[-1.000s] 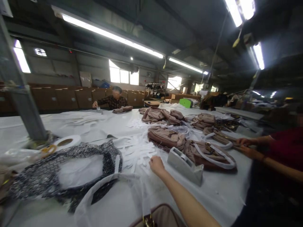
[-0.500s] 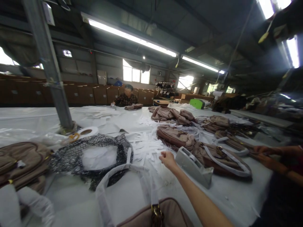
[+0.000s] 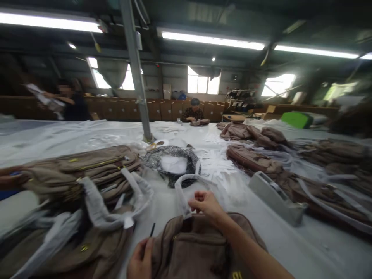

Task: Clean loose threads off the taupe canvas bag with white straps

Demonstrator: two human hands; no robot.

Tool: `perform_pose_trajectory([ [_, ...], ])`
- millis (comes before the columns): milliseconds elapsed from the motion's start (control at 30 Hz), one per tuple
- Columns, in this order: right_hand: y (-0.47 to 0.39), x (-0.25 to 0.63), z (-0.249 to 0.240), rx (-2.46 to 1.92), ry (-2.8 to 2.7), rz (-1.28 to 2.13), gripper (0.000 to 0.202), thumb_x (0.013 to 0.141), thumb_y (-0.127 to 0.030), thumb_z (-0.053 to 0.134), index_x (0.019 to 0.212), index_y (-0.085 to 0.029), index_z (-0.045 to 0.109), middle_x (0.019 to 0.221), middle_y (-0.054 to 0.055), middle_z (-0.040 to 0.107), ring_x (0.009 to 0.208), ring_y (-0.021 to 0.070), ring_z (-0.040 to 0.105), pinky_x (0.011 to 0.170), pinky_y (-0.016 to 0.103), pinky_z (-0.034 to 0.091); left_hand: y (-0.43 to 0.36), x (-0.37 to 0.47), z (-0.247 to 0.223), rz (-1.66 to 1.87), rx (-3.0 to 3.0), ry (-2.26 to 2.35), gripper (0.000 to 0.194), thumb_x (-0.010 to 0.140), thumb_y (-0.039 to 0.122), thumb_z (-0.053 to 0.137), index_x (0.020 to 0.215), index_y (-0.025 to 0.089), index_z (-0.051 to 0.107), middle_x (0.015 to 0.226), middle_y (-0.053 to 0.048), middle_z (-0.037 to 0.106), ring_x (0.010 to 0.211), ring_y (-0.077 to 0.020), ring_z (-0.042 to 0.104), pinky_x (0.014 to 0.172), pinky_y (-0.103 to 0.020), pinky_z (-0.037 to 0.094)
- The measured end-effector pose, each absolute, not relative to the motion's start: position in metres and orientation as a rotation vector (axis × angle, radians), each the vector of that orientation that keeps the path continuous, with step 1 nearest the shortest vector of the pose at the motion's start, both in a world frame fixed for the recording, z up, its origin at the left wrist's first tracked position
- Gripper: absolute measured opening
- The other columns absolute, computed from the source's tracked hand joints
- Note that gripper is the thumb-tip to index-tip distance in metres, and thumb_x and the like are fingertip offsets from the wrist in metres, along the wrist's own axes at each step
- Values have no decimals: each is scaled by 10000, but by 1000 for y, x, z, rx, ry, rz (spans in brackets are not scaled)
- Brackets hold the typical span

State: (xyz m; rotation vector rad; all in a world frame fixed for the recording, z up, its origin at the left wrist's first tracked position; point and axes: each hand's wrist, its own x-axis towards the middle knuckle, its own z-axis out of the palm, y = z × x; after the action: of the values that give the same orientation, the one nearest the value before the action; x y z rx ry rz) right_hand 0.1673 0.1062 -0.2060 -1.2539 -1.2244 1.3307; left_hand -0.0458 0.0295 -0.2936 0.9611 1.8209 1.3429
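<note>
A brown fabric handbag (image 3: 200, 248) stands at the bottom middle, its handle (image 3: 178, 190) wrapped in white material. My left hand (image 3: 141, 259) is closed at the bag's left edge, and a thin black stick (image 3: 152, 229) pokes up just above the fingers; whether the hand holds it is unclear. Over the top of the bag, beside the wrapped handle, my right hand (image 3: 206, 205) has its fingertips pinched together. What sits in that pinch, if anything, is too small to tell. White strips (image 3: 216, 162) lie scattered on the table beyond.
A grey tape dispenser (image 3: 276, 199) stands at right, near more brown bags (image 3: 252, 159). Other bags (image 3: 101, 170) pile up at left, with a person's hand (image 3: 11, 178) at their edge. A black-and-white knitted piece (image 3: 171, 161) and a metal post (image 3: 135, 69) are ahead.
My view has swung left. My right hand has come back from the white strips to the bag's handle. My left hand and more of the bag have come into view.
</note>
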Motion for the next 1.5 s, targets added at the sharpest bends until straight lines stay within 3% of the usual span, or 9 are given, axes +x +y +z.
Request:
perform_pose_trajectory([
  [133, 96, 109, -213, -1243, -1242, 1504, 226, 674, -327, 665, 602, -126, 589, 479, -11, 562, 398, 77, 465, 396, 177, 312, 32, -52, -311, 1425, 928, 1620, 451, 668, 549, 617, 843, 135, 644, 822, -57, 686, 843, -260, 625, 764, -324, 492],
  [267, 98, 73, -218, -1379, -1193, 1472, 220, 654, -201, 682, 540, -154, 500, 390, -51, 486, 314, 62, 397, 327, 165, 237, 28, -47, -310, 1491, 865, 1548, 443, 657, 530, 646, 861, 138, 626, 842, -60, 676, 869, -258, 611, 779, -315, 467],
  [400, 105, 58, -226, -1450, -1196, 1434, 215, 652, -151, 679, 558, -161, 486, 403, -52, 498, 303, 64, 407, 309, 162, 246, 28, -44, -308, 1508, 849, 1531, 438, 647, 529, 655, 848, 141, 614, 835, -67, 670, 861, -258, 598, 779, -315, 452],
  [600, 112, 51, -239, -1512, -1266, 1382, 215, 678, -198, 689, 564, -161, 511, 412, -42, 494, 341, 88, 455, 321, 170, 270, 31, -45, -316, 1523, 808, 1498, 424, 652, 513, 662, 855, 145, 607, 829, -64, 664, 859, -251, 590, 778, -311, 446],
  [933, 110, 52, -235, -1611, -1523, 1314, 230, 718, -252, 635, 536, -158, 533, 387, -44, 451, 360, 81, 409, 352, 183, 242, 32, -45, -318, 1500, 861, 1512, 389, 690, 504, 633, 848, 150, 605, 803, -57, 657, 831, -245, 586, 774, -315, 430],
  [1200, 109, 54, -236, -1530, -1968, 1192, 296, 605, -258, 696, 425, -141, 492, 406, -73, 291, 454, 70, 330, 413, 213, 183, 31, -45, -312, 1518, 877, 1533, 406, 680, 512, 629, 852, 145, 614, 819, -67, 664, 849, -258, 593, 782, -330, 446],
  [1500, 112, 55, -234, -1496, -2239, 1089, 223, 664, -308, 639, 539, -125, 618, 462, -68, 307, 470, 71, 333, 427, 209, 201, 16, -65, -310, 1305, 993, 1571, 442, 709, 541, 580, 903, 150, 649, 911, -89, 684, 920, -285, 602, 826, -356, 448],
])
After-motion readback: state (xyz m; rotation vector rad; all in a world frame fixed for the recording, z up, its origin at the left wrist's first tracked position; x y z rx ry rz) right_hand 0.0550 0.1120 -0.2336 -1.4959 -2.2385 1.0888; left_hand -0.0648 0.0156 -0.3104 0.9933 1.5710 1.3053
